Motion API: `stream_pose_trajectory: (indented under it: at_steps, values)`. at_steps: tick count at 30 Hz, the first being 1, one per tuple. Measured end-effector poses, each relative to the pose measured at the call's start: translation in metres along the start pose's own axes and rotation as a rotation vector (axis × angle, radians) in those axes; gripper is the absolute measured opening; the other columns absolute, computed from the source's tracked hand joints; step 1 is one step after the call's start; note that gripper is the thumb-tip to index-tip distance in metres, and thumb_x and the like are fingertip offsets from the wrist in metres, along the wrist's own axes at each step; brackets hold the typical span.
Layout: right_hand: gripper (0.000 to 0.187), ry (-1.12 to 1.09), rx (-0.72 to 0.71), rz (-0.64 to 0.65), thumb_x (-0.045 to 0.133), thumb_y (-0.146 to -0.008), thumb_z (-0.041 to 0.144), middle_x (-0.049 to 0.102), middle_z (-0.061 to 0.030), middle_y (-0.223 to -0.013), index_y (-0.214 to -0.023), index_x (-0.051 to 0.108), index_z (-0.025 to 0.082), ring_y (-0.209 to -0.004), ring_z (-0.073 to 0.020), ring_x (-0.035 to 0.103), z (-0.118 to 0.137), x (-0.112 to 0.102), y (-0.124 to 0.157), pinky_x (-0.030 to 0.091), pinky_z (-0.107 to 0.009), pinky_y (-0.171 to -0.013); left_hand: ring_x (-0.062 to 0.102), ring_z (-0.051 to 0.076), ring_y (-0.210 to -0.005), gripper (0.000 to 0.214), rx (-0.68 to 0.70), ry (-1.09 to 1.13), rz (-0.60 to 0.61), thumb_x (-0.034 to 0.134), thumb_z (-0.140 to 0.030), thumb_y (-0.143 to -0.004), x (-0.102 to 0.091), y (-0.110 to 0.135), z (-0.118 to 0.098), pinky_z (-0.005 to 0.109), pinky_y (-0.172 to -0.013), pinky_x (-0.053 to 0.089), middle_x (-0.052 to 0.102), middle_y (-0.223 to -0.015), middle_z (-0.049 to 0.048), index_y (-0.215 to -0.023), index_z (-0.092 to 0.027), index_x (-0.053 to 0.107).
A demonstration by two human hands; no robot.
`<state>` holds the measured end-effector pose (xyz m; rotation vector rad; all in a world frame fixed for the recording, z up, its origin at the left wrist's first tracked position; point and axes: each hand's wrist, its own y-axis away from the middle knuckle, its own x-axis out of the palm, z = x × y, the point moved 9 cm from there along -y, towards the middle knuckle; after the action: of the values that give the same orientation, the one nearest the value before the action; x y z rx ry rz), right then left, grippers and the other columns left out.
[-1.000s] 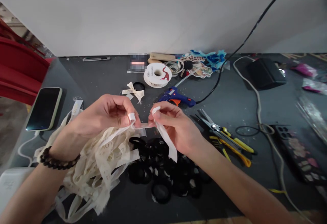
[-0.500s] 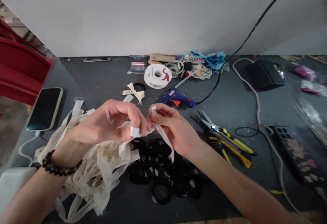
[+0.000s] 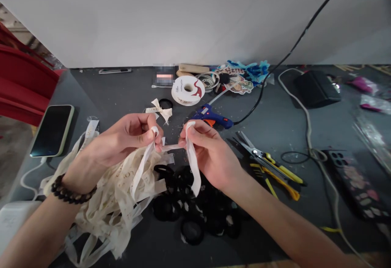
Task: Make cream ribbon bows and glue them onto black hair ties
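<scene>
Parting from the nearly touching pose of half a second ago, the bare left hand [image 3: 131, 139] and bare right hand [image 3: 210, 150] are now standing apart, and the narrow, flat strip of white sheer fabric ribbon [image 3: 193, 162] is stretching between them. Both hands are pinching it narrowly, thumb against fingers; one end is curling over the left thumb and hanging down, where before it was bunching near the fingers, while the other end is draping over the right thumb. This strip is hovering above the dark grey tabletop [image 3: 122, 93], between a loose tangle of cream printed fabric ribbons [image 3: 113, 211] under the left forearm and a heap of round black hair ties [image 3: 210, 211]. Dark round beads of a bracelet [image 3: 73, 194] are circling the left wrist. Just beyond the fingers, a cream fabric bow [image 3: 165, 113] is lying beside a black ring, and a blue plastic glue gun [image 3: 218, 118] with an orange trigger is resting near a round white ribbon spool [image 3: 180, 86]. Silver-bladed scissors [image 3: 255, 152] are lying to the right of the right hand.
</scene>
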<state>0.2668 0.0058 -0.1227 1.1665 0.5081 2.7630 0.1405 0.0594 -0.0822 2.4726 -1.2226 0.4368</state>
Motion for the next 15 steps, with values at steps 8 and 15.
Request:
stream_pose_trajectory:
  at_steps: [8, 15]
  values:
    - [0.013, 0.016, -0.005, -0.004, 0.088, -0.079, 0.029, 0.07, 0.0037, -0.075, -0.078, 0.077, 0.023, -0.069, -0.0091, 0.065, -0.0008, -0.001, -0.0027, 0.051, -0.02, -0.066, 0.065, 0.012, -0.072, 0.025, -0.073, -0.092, -0.007, 0.083, -0.031, -0.087, -0.0039, -0.0031, 0.007, 0.021, -0.07, 0.05, 0.07, -0.076, 0.0037, -0.08, -0.014, 0.065]
    - [0.013, -0.01, -0.066, -0.021, 0.086, -0.081, 0.035, 0.068, 0.0034, -0.075, -0.079, 0.076, 0.026, -0.074, -0.0116, 0.065, 0.0035, -0.0008, 0.0033, 0.051, -0.024, -0.073, 0.066, 0.013, -0.068, 0.022, -0.081, -0.139, -0.025, 0.084, -0.03, -0.086, -0.0037, -0.0015, 0.0056, 0.022, -0.068, 0.051, 0.072, -0.072, 0.0047, -0.078, -0.013, 0.071]
